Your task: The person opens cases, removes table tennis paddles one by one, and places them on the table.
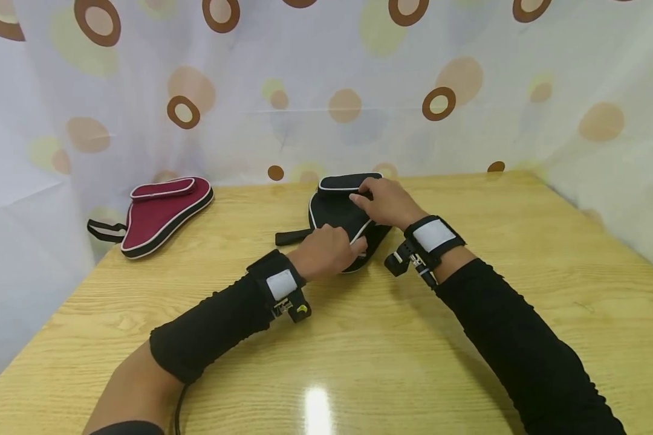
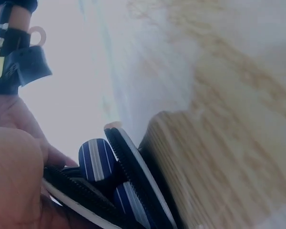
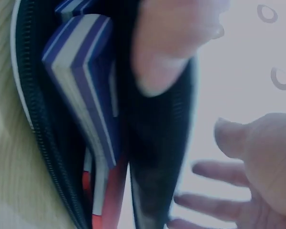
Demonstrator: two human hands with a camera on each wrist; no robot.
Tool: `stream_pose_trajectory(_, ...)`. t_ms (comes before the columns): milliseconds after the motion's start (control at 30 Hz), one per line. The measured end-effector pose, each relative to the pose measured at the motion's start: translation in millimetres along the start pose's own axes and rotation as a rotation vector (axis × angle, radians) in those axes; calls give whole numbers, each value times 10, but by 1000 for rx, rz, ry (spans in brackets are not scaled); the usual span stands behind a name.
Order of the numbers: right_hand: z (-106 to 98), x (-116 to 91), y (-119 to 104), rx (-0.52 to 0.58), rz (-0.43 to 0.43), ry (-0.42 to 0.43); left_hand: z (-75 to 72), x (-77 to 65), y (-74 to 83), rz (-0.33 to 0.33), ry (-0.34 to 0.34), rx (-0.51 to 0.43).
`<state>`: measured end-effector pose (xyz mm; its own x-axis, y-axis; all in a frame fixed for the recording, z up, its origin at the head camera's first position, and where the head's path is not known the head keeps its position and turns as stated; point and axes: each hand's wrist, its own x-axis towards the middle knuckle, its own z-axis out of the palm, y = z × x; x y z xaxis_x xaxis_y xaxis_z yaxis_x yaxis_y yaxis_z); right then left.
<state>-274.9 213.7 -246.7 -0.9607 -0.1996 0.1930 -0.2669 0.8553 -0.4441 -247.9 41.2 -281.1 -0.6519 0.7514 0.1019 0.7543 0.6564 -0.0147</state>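
A black table tennis paddle case [image 1: 334, 208] with white piping lies on the table, its zip undone along the near side. My left hand [image 1: 326, 251] grips the edge of its opening, the thumb inside, as the right wrist view shows. Inside are two paddles with blue-and-white striped handles; one paddle handle [image 3: 81, 62] sticks up clearly, and red rubber [image 3: 115, 200] shows lower down. In the left wrist view, the other handle [image 2: 129, 202] is partly hidden. My right hand [image 1: 389, 202] is at the case's upper right, fingers apart and fingertips close to the cover; contact is unclear.
To the left lies a similar maroon paddle case [image 1: 163, 211] with a black wrist strap [image 1: 106, 231]. The wooden table [image 1: 250, 374] ends at a white curtain [image 1: 315, 72] printed with circles. A thin cable [image 1: 179, 411] hangs by the left forearm.
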Motion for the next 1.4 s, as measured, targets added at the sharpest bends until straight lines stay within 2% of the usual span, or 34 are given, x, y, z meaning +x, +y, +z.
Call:
stream_pose_trajectory(67,-8,-5,5,29,66,79,-22,-13,-33,91,34,110)
stream_pose_trajectory(100,-8,-7,13,46,104,121,-36,-18,-42,100,45,113)
stream_pose_trajectory(167,-5,-15,33,79,169,193,-52,-27,-58,58,44,56)
stream_pose_trajectory(267,13,-21,78,122,240,225,-67,-36,-66,-174,24,-283)
stream_pose_trajectory(300,20,-17,94,136,255,216,-72,-42,-70,-247,31,-383)
stream_pose_trajectory(333,28,-13,108,140,261,200,-75,-49,-74,-299,32,-445)
stream_pose_trajectory(400,41,-3,133,139,259,168,-84,-61,-83,-355,34,-512)
stream_pose_trajectory(467,64,10,146,133,247,149,-86,-78,-92,-382,37,-546)
stream_pose_trajectory(667,136,22,145,144,175,180,-83,-121,-106,-411,43,-621)
stream_pose_trajectory(867,225,21,100,190,148,215,-78,-149,-112,-446,65,-673)
stream_pose_trajectory(967,248,22,84,151,135,161,-88,-147,-102,-456,81,-709)
stream_pose_trajectory(1133,313,-3,68,-4,116,-82,-82,-157,-72,-468,77,-795)
stream_pose_trajectory(1233,348,-21,46,-91,102,-192,-70,-174,-67,-477,84,-823)
stream_pose_trajectory(1400,363,2,2,-143,96,-260,-61,-224,-110,-496,114,-887)
